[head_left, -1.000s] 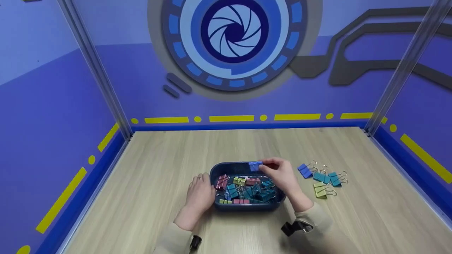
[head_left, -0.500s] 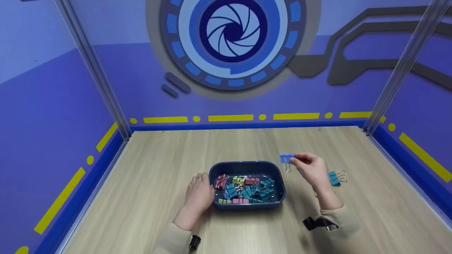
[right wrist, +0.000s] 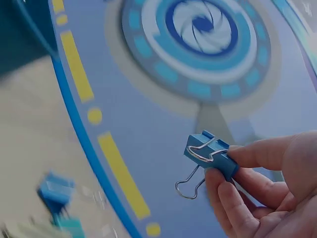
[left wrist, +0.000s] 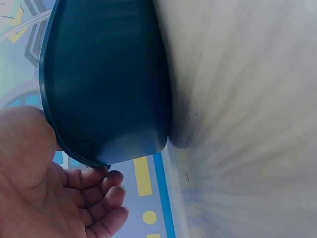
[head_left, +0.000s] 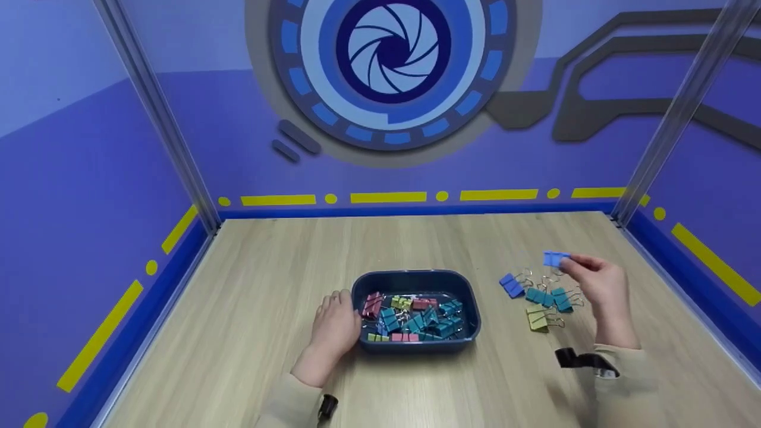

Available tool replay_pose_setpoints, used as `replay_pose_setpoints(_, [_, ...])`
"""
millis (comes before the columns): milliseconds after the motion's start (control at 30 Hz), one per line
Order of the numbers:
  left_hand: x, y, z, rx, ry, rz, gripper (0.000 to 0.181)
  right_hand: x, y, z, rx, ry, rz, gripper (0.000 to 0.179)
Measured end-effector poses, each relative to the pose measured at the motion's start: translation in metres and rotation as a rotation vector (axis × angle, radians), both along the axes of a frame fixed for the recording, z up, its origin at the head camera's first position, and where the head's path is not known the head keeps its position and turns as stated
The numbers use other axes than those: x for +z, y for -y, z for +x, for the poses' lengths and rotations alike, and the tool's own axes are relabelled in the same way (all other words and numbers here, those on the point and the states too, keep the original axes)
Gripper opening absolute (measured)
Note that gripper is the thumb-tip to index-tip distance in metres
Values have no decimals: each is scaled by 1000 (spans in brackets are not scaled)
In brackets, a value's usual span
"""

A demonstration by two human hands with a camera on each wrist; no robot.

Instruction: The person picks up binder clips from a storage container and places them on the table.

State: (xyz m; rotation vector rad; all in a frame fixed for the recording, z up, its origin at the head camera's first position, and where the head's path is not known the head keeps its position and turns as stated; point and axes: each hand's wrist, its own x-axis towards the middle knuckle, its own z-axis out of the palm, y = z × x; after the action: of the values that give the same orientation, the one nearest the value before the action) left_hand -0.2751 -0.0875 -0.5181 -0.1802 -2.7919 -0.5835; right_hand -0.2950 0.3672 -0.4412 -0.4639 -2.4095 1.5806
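In the head view my right hand (head_left: 600, 288) pinches a blue binder clip (head_left: 555, 258) between thumb and fingers, raised over the right part of the table. The right wrist view shows this binder clip (right wrist: 208, 153) with its wire handles spread apart. My left hand (head_left: 335, 324) is at the left side of a dark blue plastic box (head_left: 416, 348). The left wrist view has its thumb over the rim of the box (left wrist: 106, 84) and its fingers curled by the corner; the thumb tip is hidden. Red, yellow, teal and blue binder clips (head_left: 389, 320) lie jumbled in the box.
Loose binder clips lie right of the box: a blue clip (head_left: 512, 285), teal clips (head_left: 561, 300) and a yellow clip (head_left: 537, 320). The wooden table (head_left: 285, 255) is bounded by a blue printed back wall (head_left: 505, 172) and side walls.
My right hand has carried the blue binder clip from above the box rightward, past the loose clips. The left hand and the box have stayed in place.
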Motion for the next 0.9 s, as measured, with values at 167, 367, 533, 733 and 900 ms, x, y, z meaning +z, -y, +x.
replay_pose_setpoints(167, [1,0,-1,10,30,1,34,-11,-32,-6,-86,35,-110,58])
replay_pose_setpoints(367, [0,0,-2,7,17,4,34,-27,-60,-8,-194,99,-234,53])
replay_pose_setpoints(533, [-1,0,-2,1,0,0,31,-45,-79,-6,-246,88,-351,12])
replay_pose_setpoints(733, [0,1,-1,-3,-12,-7,31,-61,-91,-5,-220,165,-350,34])
replay_pose_setpoints(900, [0,0,-1,0,3,0,32,-71,-97,-6,-188,208,-323,33])
